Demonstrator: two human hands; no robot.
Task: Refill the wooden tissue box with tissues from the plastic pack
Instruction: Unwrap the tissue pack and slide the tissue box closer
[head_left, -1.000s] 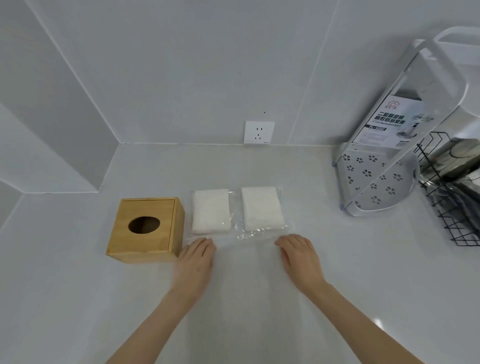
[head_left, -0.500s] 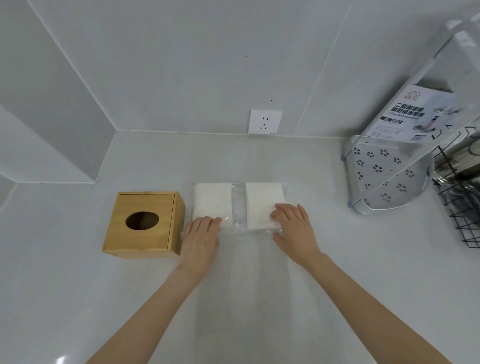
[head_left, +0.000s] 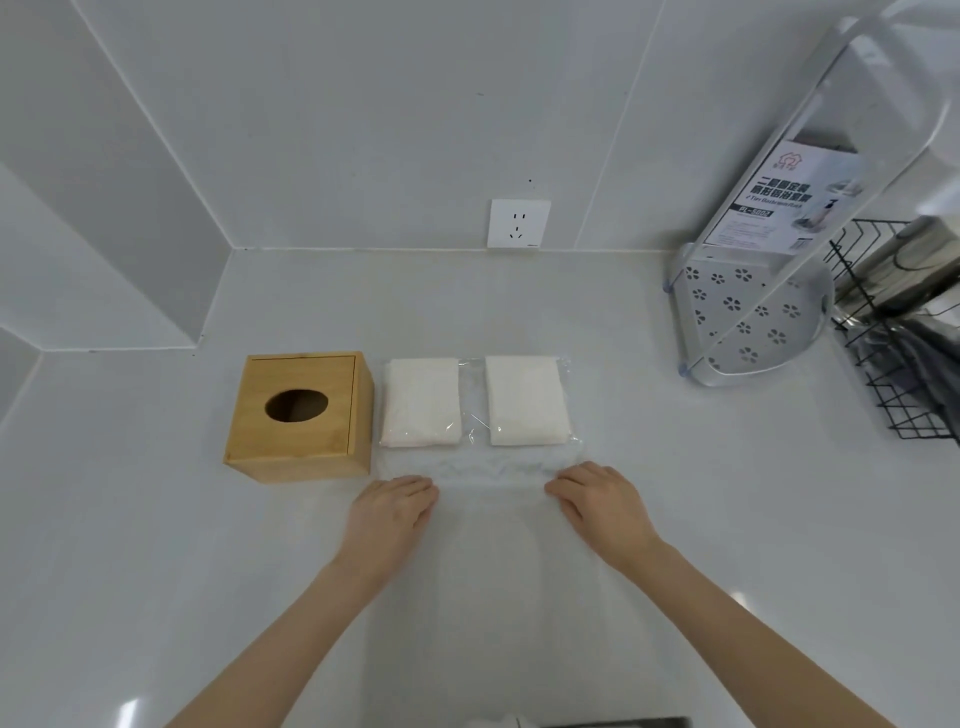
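The wooden tissue box (head_left: 301, 415) with an oval slot on top stands on the white counter, left of centre. Right beside it lies the clear plastic pack (head_left: 472, 410) holding two white tissue stacks, a left stack (head_left: 421, 402) and a right stack (head_left: 527, 400). The pack's wrinkled near flap (head_left: 488, 467) stretches toward me. My left hand (head_left: 389, 514) and my right hand (head_left: 602, 506) lie palm-down on the counter at that flap's near corners. Their fingertips touch the plastic, and neither hand holds anything that I can see.
A white perforated corner rack (head_left: 748, 317) with a product card stands at the back right. A black wire basket (head_left: 904, 353) sits beyond it at the right edge. A wall socket (head_left: 518, 223) sits above the counter's back edge. The wall steps out at the left.
Both hands have pulled back from the tops of the tissue stacks to the near flap of the pack. The box and pack have not moved.
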